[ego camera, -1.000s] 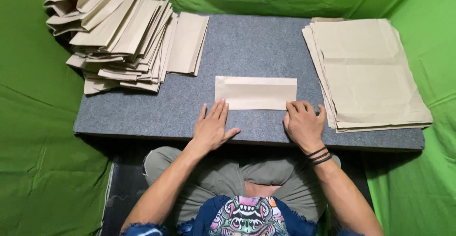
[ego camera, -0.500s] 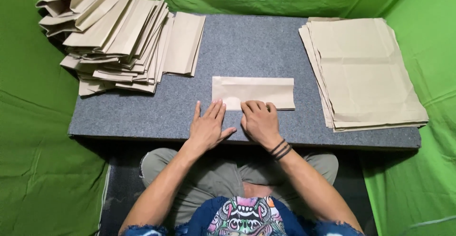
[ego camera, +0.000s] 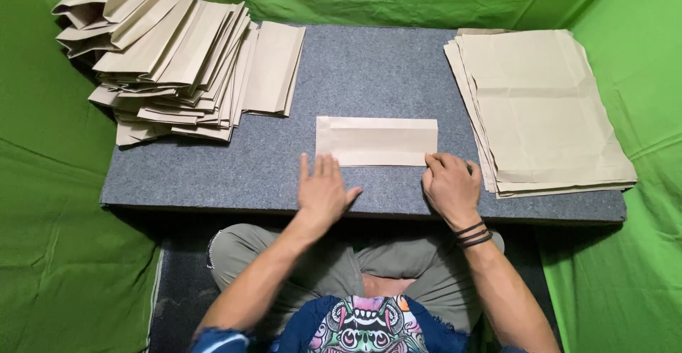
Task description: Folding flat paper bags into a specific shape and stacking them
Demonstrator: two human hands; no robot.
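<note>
Left hand [ego camera: 323, 191]: flat, fingers spread, palm down on the grey mat [ego camera: 213, 175], grasping nothing
Right hand [ego camera: 451, 186]: curled, fingertips pressing the folded paper's lower right corner
Folded paper [ego camera: 376, 140]: mid-mat, at 12 o'clock from both hands
Surroundings: folded stack [ego camera: 177, 69] at 10 o'clock, flat sheets [ego camera: 543, 108] at 2 o'clock

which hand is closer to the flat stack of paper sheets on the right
Right. The right hand lies just beside the flat stack, by its near corner; the left hand lies across the folded sheet.

Folded sheet [ego camera: 376, 140] mid-table, folded pile [ego camera: 177, 69] left, flat stack [ego camera: 547, 108] right
</note>
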